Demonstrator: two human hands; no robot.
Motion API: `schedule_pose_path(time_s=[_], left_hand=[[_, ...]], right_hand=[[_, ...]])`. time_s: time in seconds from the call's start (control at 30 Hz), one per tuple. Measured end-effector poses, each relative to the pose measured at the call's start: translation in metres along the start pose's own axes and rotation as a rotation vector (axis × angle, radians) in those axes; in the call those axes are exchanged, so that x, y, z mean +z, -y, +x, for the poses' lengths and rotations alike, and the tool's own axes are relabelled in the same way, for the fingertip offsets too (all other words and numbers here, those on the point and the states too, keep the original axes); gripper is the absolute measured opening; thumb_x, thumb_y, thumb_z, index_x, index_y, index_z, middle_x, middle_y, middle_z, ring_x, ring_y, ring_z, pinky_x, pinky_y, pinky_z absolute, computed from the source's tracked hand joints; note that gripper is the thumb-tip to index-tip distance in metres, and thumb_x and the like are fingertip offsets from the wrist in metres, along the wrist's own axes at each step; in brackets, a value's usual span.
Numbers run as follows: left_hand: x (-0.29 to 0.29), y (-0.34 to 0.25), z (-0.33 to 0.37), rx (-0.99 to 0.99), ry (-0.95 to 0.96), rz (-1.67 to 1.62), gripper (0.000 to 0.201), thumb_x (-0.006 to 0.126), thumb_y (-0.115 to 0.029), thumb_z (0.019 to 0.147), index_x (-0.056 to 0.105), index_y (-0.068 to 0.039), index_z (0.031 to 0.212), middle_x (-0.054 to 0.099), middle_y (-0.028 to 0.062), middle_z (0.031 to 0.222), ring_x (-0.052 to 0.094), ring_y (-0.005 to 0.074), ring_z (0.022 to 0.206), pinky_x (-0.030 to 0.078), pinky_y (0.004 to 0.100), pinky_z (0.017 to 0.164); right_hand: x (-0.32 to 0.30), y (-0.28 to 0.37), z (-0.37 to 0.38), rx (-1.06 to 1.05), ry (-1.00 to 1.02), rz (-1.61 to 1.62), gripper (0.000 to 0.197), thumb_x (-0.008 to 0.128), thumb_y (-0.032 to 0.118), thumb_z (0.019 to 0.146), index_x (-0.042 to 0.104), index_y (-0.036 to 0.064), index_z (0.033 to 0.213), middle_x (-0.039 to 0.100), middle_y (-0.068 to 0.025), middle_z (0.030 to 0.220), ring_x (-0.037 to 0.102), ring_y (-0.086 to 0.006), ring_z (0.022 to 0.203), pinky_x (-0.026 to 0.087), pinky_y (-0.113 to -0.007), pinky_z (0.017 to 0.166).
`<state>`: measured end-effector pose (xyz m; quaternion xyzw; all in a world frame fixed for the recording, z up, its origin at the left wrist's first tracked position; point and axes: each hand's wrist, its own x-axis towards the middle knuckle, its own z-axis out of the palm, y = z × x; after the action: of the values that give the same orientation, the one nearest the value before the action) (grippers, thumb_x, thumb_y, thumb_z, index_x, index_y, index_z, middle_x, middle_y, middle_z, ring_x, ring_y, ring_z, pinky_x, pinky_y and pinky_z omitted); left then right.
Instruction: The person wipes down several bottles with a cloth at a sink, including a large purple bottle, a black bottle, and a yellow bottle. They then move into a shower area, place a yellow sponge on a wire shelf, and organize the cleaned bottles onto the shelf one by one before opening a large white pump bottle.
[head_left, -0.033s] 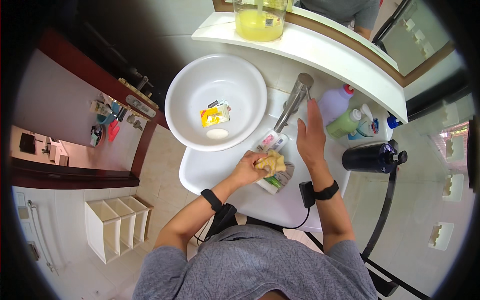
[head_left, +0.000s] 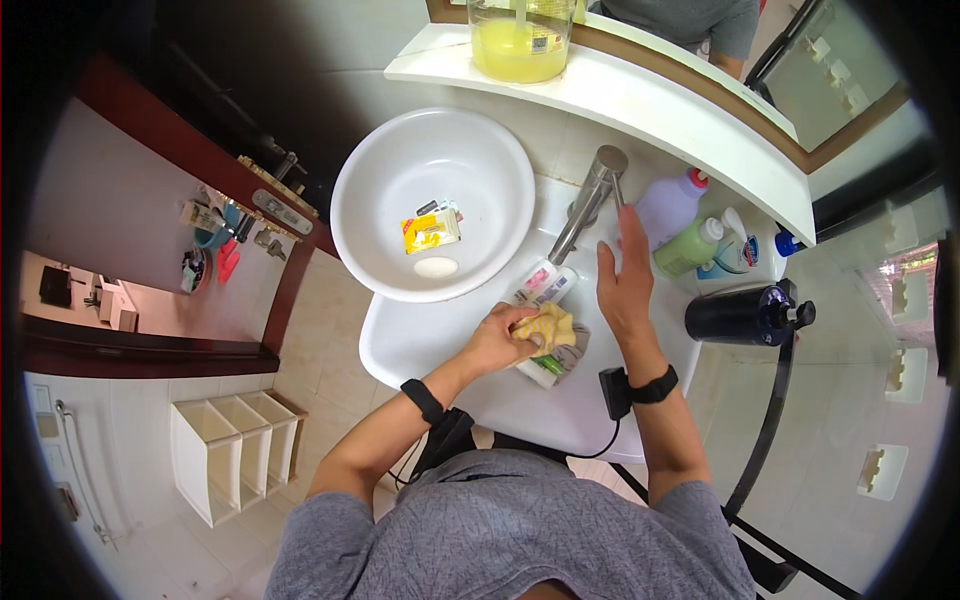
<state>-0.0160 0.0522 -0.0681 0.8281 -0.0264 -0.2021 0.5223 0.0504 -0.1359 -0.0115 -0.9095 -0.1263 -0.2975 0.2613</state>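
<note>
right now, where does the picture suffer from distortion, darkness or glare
Head view: the white shelf looks bowed by the fisheye; head view: darkness swallows detail at upper left; head view: pale highlights streak the metal faucet; head view: the left hand and yellow cloth are well lit.

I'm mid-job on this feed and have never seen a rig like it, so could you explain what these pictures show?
There is no machine here: these are a person's own bare hands. The view comes from a wide fisheye camera on the person's head, looking down, so straight edges bend near the rim. The left hand holds bunched yellow patterned fabric over the white sink. The right hand is open, close to the faucet; whether it touches the lever is hard to tell. A white basin at the left contains a yellow packet and a white oval piece. Purple and green bottles stand at the right.
</note>
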Motion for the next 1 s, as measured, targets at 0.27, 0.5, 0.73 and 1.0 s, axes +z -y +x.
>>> schedule_pose_path(time_s=[0.27, 0.5, 0.73, 1.0], left_hand=[[0.027, -0.025, 0.015, -0.102, 0.015, -0.729, 0.047, 0.062, -0.003, 0.075, 0.045, 0.002, 0.118, 0.054, 0.0094, 0.107, 0.056, 0.0177, 0.091, 0.046, 0.0274, 0.083], [0.076, -0.004, 0.052, 0.072, -0.17, -0.31, 0.06, 0.041, -0.044, 0.091, 0.039, 0.005, 0.123, 0.047, 0.0145, 0.116, 0.047, 0.0198, 0.106, 0.037, 0.0313, 0.093], [0.049, -0.044, 0.051, -0.179, 0.398, -0.678, 0.084, 0.029, -0.065, 0.086, 0.026, 0.002, 0.136, 0.039, 0.013, 0.133, 0.034, 0.0198, 0.124, 0.026, 0.0308, 0.103], [0.038, -0.074, 0.034, -0.134, 0.657, -1.227, 0.067, 0.048, -0.051, 0.085, 0.03, -0.01, 0.134, 0.043, 0.0126, 0.128, 0.045, 0.0243, 0.116, 0.041, 0.0402, 0.092]], right_hand=[[0.006, -0.011, -0.088, 1.007, 0.611, 1.416, 0.05, 0.054, 0.033, 0.088, 0.041, 0.0022, 0.125, 0.047, -0.0099, 0.121, 0.05, -0.0197, 0.108, 0.044, -0.034, 0.087], [0.004, 0.016, -0.097, 1.252, 0.437, 1.869, 0.058, 0.058, 0.036, 0.085, 0.032, 0.0076, 0.129, 0.044, -0.0091, 0.124, 0.047, -0.0247, 0.114, 0.044, -0.042, 0.09], [0.0, -0.026, -0.118, 1.571, 0.292, 1.771, 0.02, 0.062, 0.012, 0.08, 0.049, 0.0081, 0.094, 0.053, -0.0046, 0.08, 0.054, -0.0143, 0.065, 0.042, -0.022, 0.043], [-0.053, 0.015, -0.082, 1.494, 0.548, 2.675, 0.022, 0.058, 0.018, 0.078, 0.049, 0.0029, 0.092, 0.048, -0.004, 0.068, 0.046, -0.0093, 0.053, 0.031, -0.019, 0.035]])
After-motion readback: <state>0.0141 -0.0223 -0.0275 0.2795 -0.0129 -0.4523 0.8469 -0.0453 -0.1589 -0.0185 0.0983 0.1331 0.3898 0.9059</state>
